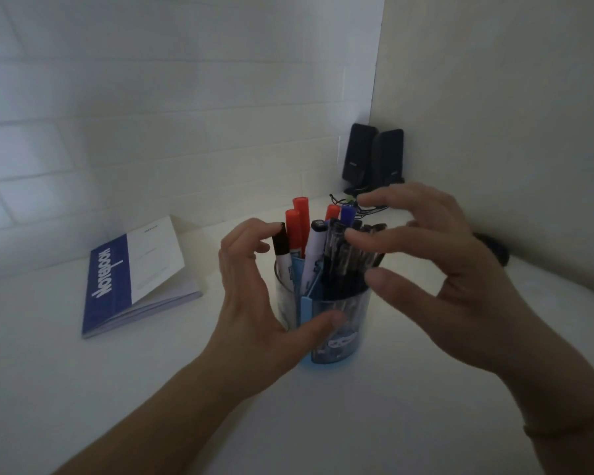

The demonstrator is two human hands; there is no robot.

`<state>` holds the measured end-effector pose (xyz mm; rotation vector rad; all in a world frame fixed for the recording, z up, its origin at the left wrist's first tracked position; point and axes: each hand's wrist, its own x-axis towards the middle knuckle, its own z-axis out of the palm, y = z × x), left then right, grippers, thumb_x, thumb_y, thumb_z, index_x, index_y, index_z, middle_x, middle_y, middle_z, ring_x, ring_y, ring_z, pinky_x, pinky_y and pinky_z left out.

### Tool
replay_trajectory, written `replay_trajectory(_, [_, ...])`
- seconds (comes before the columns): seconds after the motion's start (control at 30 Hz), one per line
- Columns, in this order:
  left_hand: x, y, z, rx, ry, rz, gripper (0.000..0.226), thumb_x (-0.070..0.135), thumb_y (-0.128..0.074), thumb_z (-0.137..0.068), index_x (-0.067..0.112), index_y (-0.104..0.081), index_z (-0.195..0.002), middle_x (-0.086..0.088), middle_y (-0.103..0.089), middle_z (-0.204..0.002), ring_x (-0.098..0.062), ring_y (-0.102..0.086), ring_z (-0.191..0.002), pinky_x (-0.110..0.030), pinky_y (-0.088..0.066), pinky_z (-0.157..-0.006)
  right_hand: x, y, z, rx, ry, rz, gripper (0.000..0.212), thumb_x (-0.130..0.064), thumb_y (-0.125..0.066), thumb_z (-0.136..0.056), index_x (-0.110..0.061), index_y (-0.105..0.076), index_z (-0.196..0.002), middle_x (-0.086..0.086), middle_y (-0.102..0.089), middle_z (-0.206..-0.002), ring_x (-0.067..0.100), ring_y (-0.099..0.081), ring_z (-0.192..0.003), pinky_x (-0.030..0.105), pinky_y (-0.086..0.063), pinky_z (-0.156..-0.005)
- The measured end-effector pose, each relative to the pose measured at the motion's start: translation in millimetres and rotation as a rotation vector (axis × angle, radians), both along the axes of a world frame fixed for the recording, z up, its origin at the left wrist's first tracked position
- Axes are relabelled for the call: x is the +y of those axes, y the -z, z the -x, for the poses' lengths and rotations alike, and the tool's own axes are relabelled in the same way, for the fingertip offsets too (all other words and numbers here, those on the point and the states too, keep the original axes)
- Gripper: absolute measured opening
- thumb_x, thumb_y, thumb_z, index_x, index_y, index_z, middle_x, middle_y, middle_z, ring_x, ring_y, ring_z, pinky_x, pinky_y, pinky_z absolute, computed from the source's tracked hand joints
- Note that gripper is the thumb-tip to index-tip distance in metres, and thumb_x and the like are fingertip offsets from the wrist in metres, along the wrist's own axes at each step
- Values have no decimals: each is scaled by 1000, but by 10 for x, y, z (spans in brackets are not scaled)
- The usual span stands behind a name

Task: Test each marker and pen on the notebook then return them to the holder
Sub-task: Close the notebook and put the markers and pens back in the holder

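Observation:
A translucent blue holder stands on the white desk, divided into compartments. It holds red-capped markers, a black-capped marker, a blue-capped marker and several dark pens. My left hand arches against the holder's left side, thumb lying across its front wall, index fingertip at the black marker's cap. My right hand hovers over the right side with spread, curved fingers, one fingertip at the pen tops; it holds nothing. A blue-and-white notebook lies to the left, cover slightly raised.
Two black speakers stand in the back corner with a tangled cable in front of them. A dark object lies by the right wall. Walls close in behind and on the right. White desk spreads to the front left.

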<state>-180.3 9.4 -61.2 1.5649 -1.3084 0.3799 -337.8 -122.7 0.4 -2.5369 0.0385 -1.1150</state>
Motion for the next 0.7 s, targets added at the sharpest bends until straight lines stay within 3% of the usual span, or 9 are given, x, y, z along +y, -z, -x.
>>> replay_trajectory(0.1, [-23, 11, 28, 129, 13, -48, 97, 56, -78, -57, 40, -16, -129, 21, -25, -131, -9, -39, -120, -14, -39, -97, 28, 35, -24, 5, 42, 176, 33, -39, -63, -79, -25, -61, -109, -2, -41, -142, 19, -26, -138, 42, -31, -108])
replay_trajectory(0.2, [-4, 9, 17, 289, 128, -95, 112, 61, -82, -50, 49, -8, -134, 47, -18, -128, 3, -38, -125, -21, -44, -97, 11, 145, -43, 17, -83, -57, 79, -50, -76, -66, -30, -35, -130, -11, -16, -154, 11, -22, -142, 36, -35, -108])
replay_trajectory(0.27, [-66, 9, -49, 361, 174, -119, 116, 73, -77, -41, 52, -12, -134, 33, -23, -139, -6, -44, -125, -30, -44, -99, -32, 276, -104, 74, -128, -392, 118, -56, -82, -51, -36, -10, -143, -22, -11, -153, 4, -25, -140, 38, -37, -107])
replay_trajectory(0.33, [-145, -29, -161, 535, 148, 12, 114, 79, -74, -27, 37, -34, -125, 6, -42, -130, -27, -52, -115, -43, -47, -90, -65, 419, -205, 223, -141, -623, 138, -51, -87, -44, -53, 12, -140, -19, -24, -152, 2, -35, -135, 44, -37, -109])
replay_trajectory(0.4, [-210, -51, -250, 571, 135, 127, 105, 86, -67, -31, 25, -39, -112, -2, -45, -118, -40, -51, -94, -49, -46, -74, -65, 549, -296, 378, -123, -663, 138, -45, -89, -45, -55, 12, -138, -26, -46, -133, -5, -51, -119, 40, -46, -102])
replay_trajectory(0.5, [-243, 6, -282, 529, 96, 160, 103, 97, -50, -40, 25, -37, -113, 4, -44, -113, -29, -51, -86, -49, -41, -74, -84, 636, -390, 348, 32, -592, 119, -44, -89, -47, -40, -14, -139, -32, -52, -109, -26, -49, -97, 4, -47, -79])
replay_trajectory(0.53, [-251, 18, -275, 513, 81, 167, 99, 97, -47, -44, 27, -36, -115, 8, -44, -113, -25, -52, -84, -44, -41, -76, -82, 625, -401, 305, 75, -578, 110, -46, -89, -48, -37, -23, -135, -32, -53, -106, -27, -48, -95, 0, -45, -72])
replay_trajectory(0.6, [-237, 66, -241, 466, 87, 162, 93, 94, -45, -53, 30, -34, -119, 11, -42, -116, -20, -53, -88, -35, -41, -78, -103, 626, -425, 292, 94, -569, 96, -50, -88, -46, -40, -36, -126, -29, -56, -108, -20, -52, -97, 6, -48, -73])
replay_trajectory(0.7, [-171, 113, -189, 425, 119, 56, 90, 91, -45, -59, 40, -23, -130, 15, -37, -127, -14, -50, -106, -29, -41, -84, -123, 637, -429, 291, 113, -542, 89, -51, -87, -46, -42, -40, -121, -28, -57, -107, -21, -50, -97, 3, -45, -68])
